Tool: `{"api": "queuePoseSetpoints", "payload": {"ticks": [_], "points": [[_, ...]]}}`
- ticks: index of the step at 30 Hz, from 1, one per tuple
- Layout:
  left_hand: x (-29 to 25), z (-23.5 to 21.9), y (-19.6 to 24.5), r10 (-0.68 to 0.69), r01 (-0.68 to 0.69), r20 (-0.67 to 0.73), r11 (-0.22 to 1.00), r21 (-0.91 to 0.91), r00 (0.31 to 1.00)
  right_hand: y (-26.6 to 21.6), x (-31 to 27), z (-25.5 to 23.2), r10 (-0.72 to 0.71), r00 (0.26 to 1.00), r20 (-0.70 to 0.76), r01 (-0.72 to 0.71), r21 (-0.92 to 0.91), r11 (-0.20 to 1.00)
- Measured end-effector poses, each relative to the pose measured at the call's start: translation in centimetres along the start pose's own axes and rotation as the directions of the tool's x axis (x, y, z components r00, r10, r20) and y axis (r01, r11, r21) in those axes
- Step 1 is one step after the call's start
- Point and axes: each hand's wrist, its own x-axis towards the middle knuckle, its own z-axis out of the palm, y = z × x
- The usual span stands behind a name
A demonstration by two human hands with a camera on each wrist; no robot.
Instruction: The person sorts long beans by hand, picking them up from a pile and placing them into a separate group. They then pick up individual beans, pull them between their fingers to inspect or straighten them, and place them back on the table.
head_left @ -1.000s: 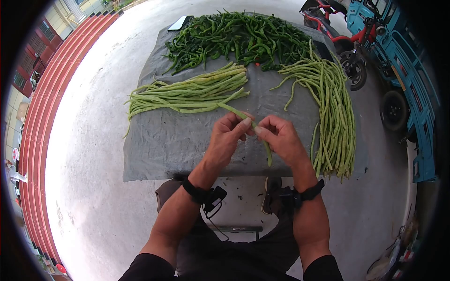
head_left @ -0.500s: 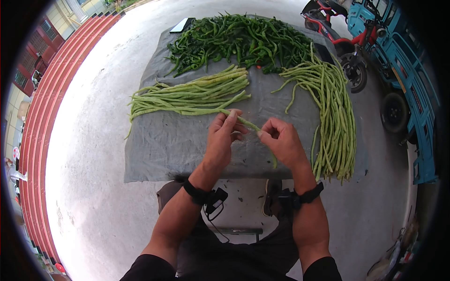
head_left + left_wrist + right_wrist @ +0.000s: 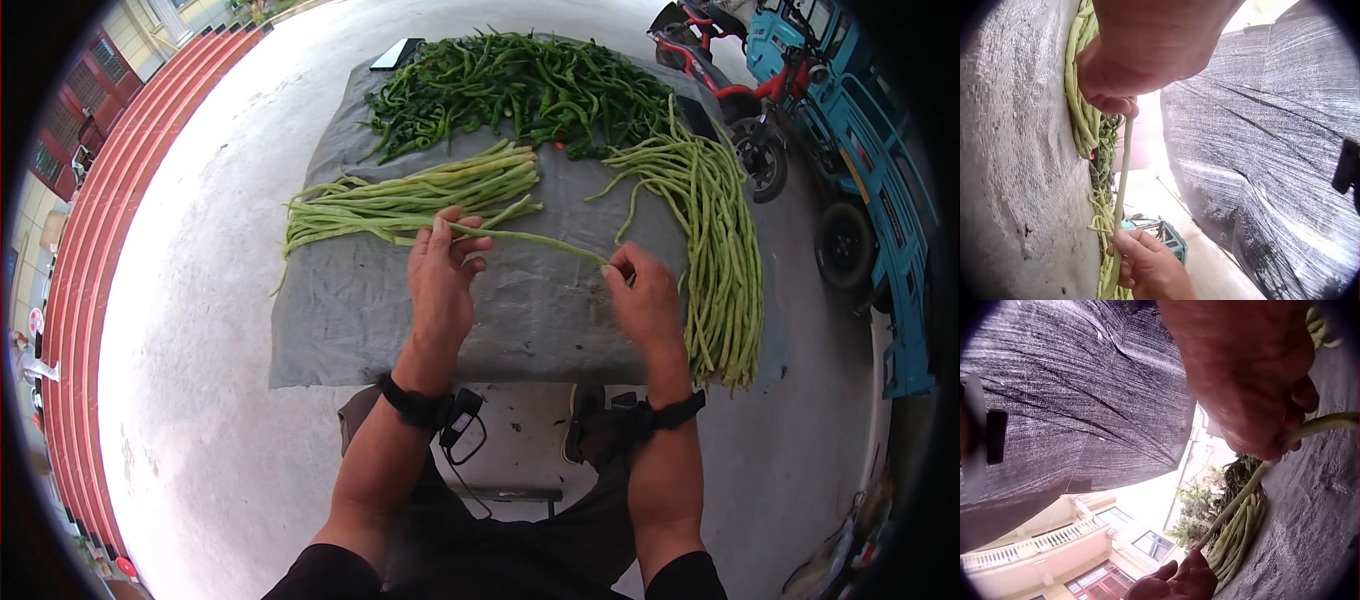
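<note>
A single long green bean (image 3: pixel 545 238) is stretched between the two hands above the grey cloth (image 3: pixel 360 320). My left hand (image 3: pixel 440 275) pinches one end between thumb and fingers, the other fingers spread. My right hand (image 3: pixel 645 300) pinches the bean farther along with thumb and forefinger. In the left wrist view the bean (image 3: pixel 1124 175) runs straight from one hand to the other. The right wrist view shows part of the bean (image 3: pixel 1329 424) extending past the right hand's fingers. Just beyond the left hand lies a bundle of long beans (image 3: pixel 400 200).
A heap of green peppers (image 3: pixel 510 95) covers the far side. Another pile of long beans (image 3: pixel 730 260) lies along the right edge. Flat dark-edged devices rest at the far left (image 3: pixel 396 54) and right (image 3: pixel 695 117) corners. A blue three-wheeler (image 3: pixel 870 190) stands to the right.
The hands have moved apart, left hand toward the left bundle and right hand to the right. The bean, earlier held close between both hands, now spans the wider gap.
</note>
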Motion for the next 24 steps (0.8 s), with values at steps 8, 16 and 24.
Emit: {"api": "queuePoseSetpoints", "payload": {"ticks": [8, 16, 24], "points": [[0.6, -0.4, 0.8, 0.087, -0.090, -0.077, 0.995, -0.035, 0.993, 1.9, 0.2, -1.2, 0.056, 0.998, -0.037, -0.058, -0.040, 0.998], [1.6, -2.0, 1.9, 0.201, -0.205, -0.149, 0.979, -0.014, 0.968, 1.2, 0.4, -1.9, 0.088, 0.992, 0.089, -0.096, 0.084, 0.992], [2.2, -2.5, 2.6, 0.261, -0.266, -0.189, 0.964, 0.001, 0.947, 1.6, -0.1, -1.9, 0.011, 0.976, 0.219, -0.054, 0.192, 0.980]]}}
